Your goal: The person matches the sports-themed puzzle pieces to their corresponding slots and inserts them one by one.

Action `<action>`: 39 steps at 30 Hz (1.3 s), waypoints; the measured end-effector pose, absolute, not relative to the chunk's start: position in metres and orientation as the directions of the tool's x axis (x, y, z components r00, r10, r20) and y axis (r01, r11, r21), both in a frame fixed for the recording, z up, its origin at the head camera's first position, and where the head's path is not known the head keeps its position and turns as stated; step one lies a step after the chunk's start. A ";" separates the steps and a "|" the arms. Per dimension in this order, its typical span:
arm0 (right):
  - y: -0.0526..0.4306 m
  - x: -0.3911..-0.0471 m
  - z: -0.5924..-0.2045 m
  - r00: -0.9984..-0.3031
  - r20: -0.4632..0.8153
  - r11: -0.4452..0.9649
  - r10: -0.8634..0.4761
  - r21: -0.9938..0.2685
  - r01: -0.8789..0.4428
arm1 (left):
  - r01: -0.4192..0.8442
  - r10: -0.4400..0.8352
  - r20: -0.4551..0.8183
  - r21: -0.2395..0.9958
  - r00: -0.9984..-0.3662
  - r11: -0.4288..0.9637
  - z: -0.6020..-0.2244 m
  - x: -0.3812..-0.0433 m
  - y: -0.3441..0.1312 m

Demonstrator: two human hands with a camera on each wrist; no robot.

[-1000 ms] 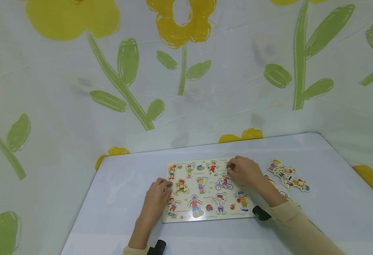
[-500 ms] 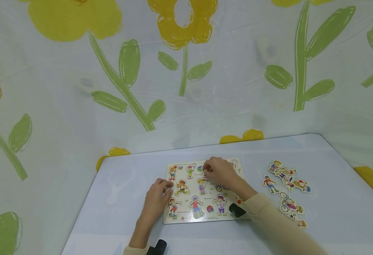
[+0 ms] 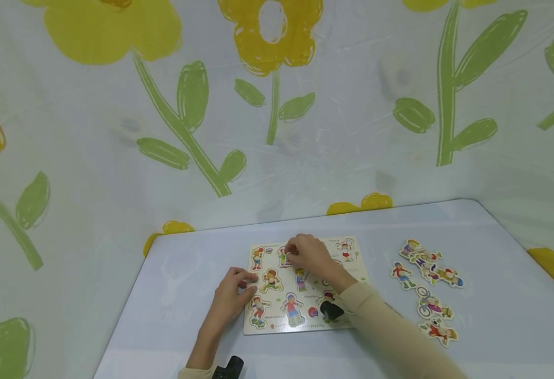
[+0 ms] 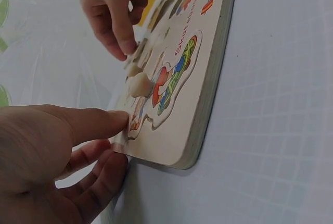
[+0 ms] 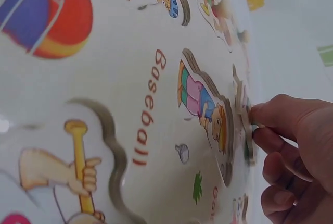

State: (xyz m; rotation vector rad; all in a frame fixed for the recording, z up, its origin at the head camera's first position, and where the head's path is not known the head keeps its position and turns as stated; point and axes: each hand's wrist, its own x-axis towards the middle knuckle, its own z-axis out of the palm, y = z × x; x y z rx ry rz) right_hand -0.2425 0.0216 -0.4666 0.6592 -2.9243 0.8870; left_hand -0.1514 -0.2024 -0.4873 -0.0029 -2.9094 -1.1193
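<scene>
A pale puzzle board [image 3: 280, 310] printed with sports figures lies on the white table. My left hand [image 3: 233, 295] holds its left edge, thumb on top and fingers curled at the side. Beside that thumb, in the left wrist view, a skateboarder piece [image 4: 182, 73] with a wooden knob [image 4: 139, 85] sits in the board. My right hand [image 3: 310, 255] pinches a puzzle piece between thumb and index finger over the second figure of the top row. Most of that piece is hidden by the fingers. In the right wrist view the right fingertips [image 5: 260, 125] are low over the board's surface.
Right of the board lie several loose puzzle pieces: an overlapping cluster [image 3: 430, 263], a figure in blue trousers [image 3: 402, 275], a cyclist [image 3: 433, 305] and a soccer player [image 3: 440, 331]. A flower-printed cloth [image 3: 333, 158] hangs behind the table.
My right hand has moved left across the top of the board with its piece, from the tennis figure to the second figure. The left hand has stayed at the left edge.
</scene>
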 end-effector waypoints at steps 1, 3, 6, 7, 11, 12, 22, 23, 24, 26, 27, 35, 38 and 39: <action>0.020 -0.243 -0.467 -0.911 0.137 0.750 -0.390 -0.526 -0.400 | 0.011 -0.007 0.023 0.670 -1.000 0.742 -0.487 -0.152 -0.202; 0.017 -0.244 -0.468 -0.910 0.141 0.753 -0.390 -0.520 -0.404 | 0.007 -0.009 0.020 0.673 -1.000 0.740 -0.487 -0.152 -0.202; 0.013 -0.245 -0.469 -0.912 0.137 0.759 -0.386 -0.514 -0.399 | 0.002 -0.011 0.015 0.680 -1.000 0.734 -0.487 -0.152 -0.202; 0.011 -0.245 -0.469 -0.913 0.135 0.760 -0.385 -0.514 -0.397 | 0.000 -0.012 0.012 0.682 -1.000 0.731 -0.487 -0.152 -0.202; 0.007 -0.245 -0.470 -0.919 0.112 0.771 -0.378 -0.511 -0.380 | 0.001 -0.009 0.012 0.682 -1.000 0.731 -0.486 -0.152 -0.202; 0.007 -0.245 -0.470 -0.919 0.113 0.773 -0.378 -0.508 -0.381 | 0.001 -0.010 0.012 0.682 -1.000 0.731 -0.486 -0.152 -0.202; 0.006 -0.244 -0.472 -0.915 0.142 0.771 -0.378 -0.500 -0.395 | 0.038 0.009 0.046 0.683 -0.999 0.729 -0.486 -0.151 -0.202; 0.006 -0.244 -0.472 -0.914 0.142 0.770 -0.380 -0.499 -0.397 | 0.037 0.010 0.044 0.684 -0.999 0.729 -0.486 -0.152 -0.203; 0.006 -0.244 -0.472 -0.914 0.140 0.768 -0.380 -0.503 -0.396 | 0.036 0.009 0.042 0.684 -0.999 0.728 -0.486 -0.152 -0.203; 0.006 -0.243 -0.472 -0.914 0.134 0.766 -0.382 -0.508 -0.394 | 0.028 0.006 0.035 0.686 -0.999 0.727 -0.486 -0.152 -0.203; 0.006 -0.243 -0.472 -0.915 0.128 0.766 -0.383 -0.509 -0.393 | 0.022 0.003 0.030 0.688 -1.000 0.725 -0.486 -0.152 -0.203; 0.007 -0.243 -0.476 -0.915 0.116 0.754 -0.385 -0.532 -0.385 | 0.029 0.010 0.031 0.690 -0.999 0.723 -0.486 -0.152 -0.203; 0.006 -0.243 -0.476 -0.916 0.118 0.749 -0.383 -0.540 -0.383 | 0.028 0.008 0.032 0.691 -0.999 0.722 -0.486 -0.152 -0.203; 0.006 -0.243 -0.476 -0.916 0.118 0.747 -0.383 -0.544 -0.382 | 0.026 0.008 0.030 0.692 -1.000 0.722 -0.486 -0.152 -0.203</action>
